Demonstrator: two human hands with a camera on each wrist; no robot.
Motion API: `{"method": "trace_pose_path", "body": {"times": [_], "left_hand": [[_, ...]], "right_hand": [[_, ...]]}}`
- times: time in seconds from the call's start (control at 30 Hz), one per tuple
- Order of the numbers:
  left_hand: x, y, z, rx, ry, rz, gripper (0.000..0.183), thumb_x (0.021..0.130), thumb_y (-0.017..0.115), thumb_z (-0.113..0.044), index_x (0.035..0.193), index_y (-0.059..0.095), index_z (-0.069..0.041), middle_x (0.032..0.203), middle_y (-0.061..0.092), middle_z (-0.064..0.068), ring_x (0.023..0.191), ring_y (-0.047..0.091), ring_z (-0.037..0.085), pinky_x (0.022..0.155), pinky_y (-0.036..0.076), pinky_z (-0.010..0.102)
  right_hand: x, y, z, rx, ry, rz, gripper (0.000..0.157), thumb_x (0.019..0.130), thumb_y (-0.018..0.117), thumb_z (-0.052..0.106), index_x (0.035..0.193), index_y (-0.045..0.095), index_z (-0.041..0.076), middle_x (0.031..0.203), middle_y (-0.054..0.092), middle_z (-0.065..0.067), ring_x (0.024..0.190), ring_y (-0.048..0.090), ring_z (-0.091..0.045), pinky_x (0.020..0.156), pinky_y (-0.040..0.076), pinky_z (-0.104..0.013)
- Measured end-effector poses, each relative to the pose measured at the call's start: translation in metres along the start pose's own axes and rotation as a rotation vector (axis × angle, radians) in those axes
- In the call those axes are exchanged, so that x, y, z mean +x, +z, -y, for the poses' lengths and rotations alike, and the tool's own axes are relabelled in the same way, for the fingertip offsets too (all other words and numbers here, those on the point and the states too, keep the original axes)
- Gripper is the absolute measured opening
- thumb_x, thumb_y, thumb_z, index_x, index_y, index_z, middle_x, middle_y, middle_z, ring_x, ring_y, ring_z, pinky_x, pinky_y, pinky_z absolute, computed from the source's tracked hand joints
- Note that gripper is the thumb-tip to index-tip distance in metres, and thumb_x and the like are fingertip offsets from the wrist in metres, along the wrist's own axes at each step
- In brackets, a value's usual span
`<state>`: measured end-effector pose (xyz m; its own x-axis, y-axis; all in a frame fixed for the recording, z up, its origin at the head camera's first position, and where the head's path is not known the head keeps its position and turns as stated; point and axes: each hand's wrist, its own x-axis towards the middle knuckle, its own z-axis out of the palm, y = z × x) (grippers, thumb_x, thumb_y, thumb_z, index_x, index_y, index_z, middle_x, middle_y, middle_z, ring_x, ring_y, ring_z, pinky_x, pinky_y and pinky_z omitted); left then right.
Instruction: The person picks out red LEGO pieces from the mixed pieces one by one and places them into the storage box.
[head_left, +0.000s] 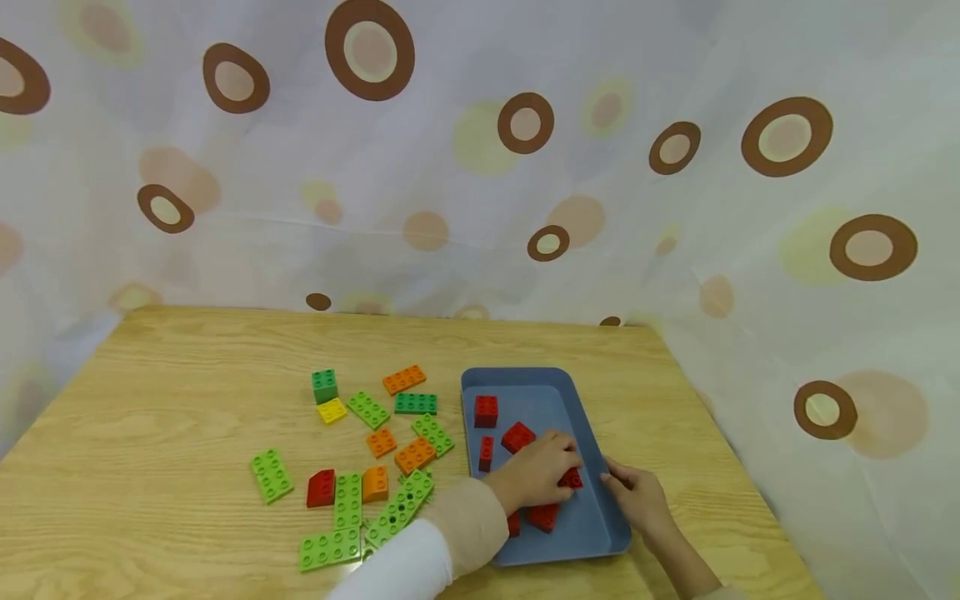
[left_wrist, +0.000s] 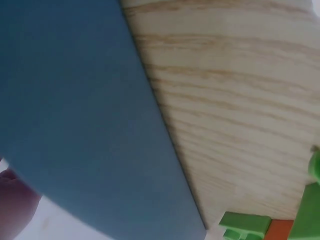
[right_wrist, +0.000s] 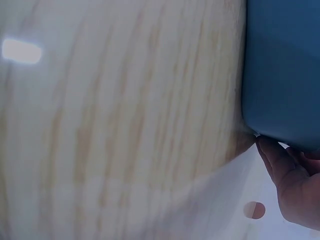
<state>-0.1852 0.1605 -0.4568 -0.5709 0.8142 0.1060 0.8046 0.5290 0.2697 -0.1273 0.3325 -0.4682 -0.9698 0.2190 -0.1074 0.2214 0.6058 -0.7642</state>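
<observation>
A blue-grey tray (head_left: 536, 546) lies on the table, with several red building bricks (head_left: 486, 411) in it. My left hand (head_left: 534, 471) is inside the tray, reaching across from the left. Between its thumb and curled fingers shows a red brick (head_left: 572, 478); other red bricks lie close around the hand. At the tray's right side my right hand (head_left: 641, 502) grips the rim. The right wrist view has its fingers (right_wrist: 280, 162) against the tray's outer wall (right_wrist: 282, 75). In the left wrist view the tray wall (left_wrist: 85, 110) hides most of that hand.
Left of the tray, loose bricks are spread over the wooden table (head_left: 172, 400): light green plates (head_left: 272, 476), orange bricks (head_left: 415, 455), dark green ones (head_left: 416, 403), a yellow one (head_left: 332, 410) and a red one (head_left: 321, 488). A patterned cloth (head_left: 420, 167) hangs behind the table.
</observation>
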Motion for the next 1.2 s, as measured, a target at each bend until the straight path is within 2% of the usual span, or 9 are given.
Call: {"method": "trace_pose_path", "body": {"times": [0.3,0.5,0.6,0.7,0.8,0.9,0.97,1.07,1.2], "left_hand": [[0.003,0.013,0.002,0.103,-0.011,0.035,0.027,0.084,0.067,-0.028,0.110,0.067,-0.018,0.116,0.057,0.000,0.108,0.052,0.014,0.093,0.042,0.018],[0.002,0.013,0.002,0.124,-0.015,0.045,0.030,0.086,0.066,-0.030,0.113,0.066,-0.019,0.119,0.056,0.001,0.111,0.052,0.013,0.098,0.040,0.020],[-0.004,0.008,0.003,0.085,-0.009,0.022,0.033,0.088,0.063,-0.032,0.117,0.064,-0.017,0.125,0.054,0.003,0.118,0.049,0.015,0.102,0.038,0.022],[-0.013,-0.003,0.007,0.056,0.021,-0.046,0.035,0.089,0.060,-0.034,0.120,0.063,-0.016,0.130,0.053,0.005,0.123,0.047,0.016,0.105,0.037,0.025],[-0.028,-0.020,0.017,0.031,0.044,-0.129,0.035,0.090,0.059,-0.033,0.120,0.062,-0.015,0.132,0.052,0.007,0.125,0.047,0.018,0.106,0.038,0.028],[-0.049,-0.036,0.032,-0.010,0.031,-0.202,0.035,0.090,0.060,-0.030,0.120,0.062,-0.013,0.133,0.051,0.009,0.125,0.046,0.022,0.106,0.038,0.034],[-0.066,-0.043,0.044,-0.040,0.007,-0.256,0.035,0.089,0.061,-0.028,0.119,0.062,-0.010,0.132,0.051,0.012,0.124,0.046,0.026,0.105,0.039,0.038],[-0.093,-0.048,0.064,-0.084,-0.051,-0.302,0.036,0.088,0.064,-0.025,0.119,0.062,-0.007,0.133,0.050,0.016,0.125,0.045,0.031,0.103,0.039,0.044],[-0.133,-0.049,0.089,-0.112,-0.146,-0.315,0.038,0.086,0.066,-0.022,0.119,0.061,-0.004,0.134,0.048,0.018,0.124,0.045,0.035,0.100,0.041,0.048]], "right_hand": [[-0.001,0.005,0.001,-0.005,0.005,0.017,0.037,0.092,0.050,0.006,0.126,0.049,-0.009,0.127,0.049,-0.029,0.115,0.053,-0.041,0.085,0.052,-0.043],[0.000,0.007,0.001,-0.007,0.006,0.025,0.037,0.093,0.050,0.006,0.127,0.049,-0.009,0.128,0.049,-0.028,0.115,0.052,-0.042,0.085,0.052,-0.043],[0.000,0.007,0.002,-0.010,0.008,0.023,0.038,0.092,0.050,0.006,0.127,0.049,-0.009,0.128,0.049,-0.028,0.114,0.054,-0.040,0.083,0.053,-0.040],[0.001,0.008,0.002,-0.014,0.000,0.014,0.038,0.092,0.051,0.005,0.126,0.049,-0.010,0.129,0.048,-0.026,0.116,0.053,-0.038,0.084,0.052,-0.039],[0.001,0.007,0.002,-0.027,-0.015,0.011,0.038,0.092,0.051,0.005,0.126,0.049,-0.010,0.130,0.047,-0.025,0.119,0.049,-0.039,0.090,0.049,-0.043],[0.001,0.005,0.001,-0.051,-0.021,0.006,0.038,0.091,0.051,0.006,0.127,0.048,-0.009,0.130,0.047,-0.025,0.122,0.046,-0.041,0.093,0.046,-0.046],[0.001,0.002,0.001,-0.061,-0.022,0.003,0.038,0.091,0.051,0.005,0.127,0.048,-0.009,0.131,0.047,-0.024,0.122,0.046,-0.041,0.094,0.046,-0.047],[0.001,0.000,0.001,-0.069,-0.016,0.000,0.038,0.091,0.051,0.005,0.127,0.048,-0.009,0.131,0.046,-0.024,0.121,0.047,-0.041,0.092,0.047,-0.045],[0.002,0.000,0.000,-0.067,-0.013,0.007,0.038,0.091,0.050,0.005,0.127,0.048,-0.010,0.131,0.046,-0.025,0.121,0.047,-0.040,0.091,0.048,-0.043]]}}
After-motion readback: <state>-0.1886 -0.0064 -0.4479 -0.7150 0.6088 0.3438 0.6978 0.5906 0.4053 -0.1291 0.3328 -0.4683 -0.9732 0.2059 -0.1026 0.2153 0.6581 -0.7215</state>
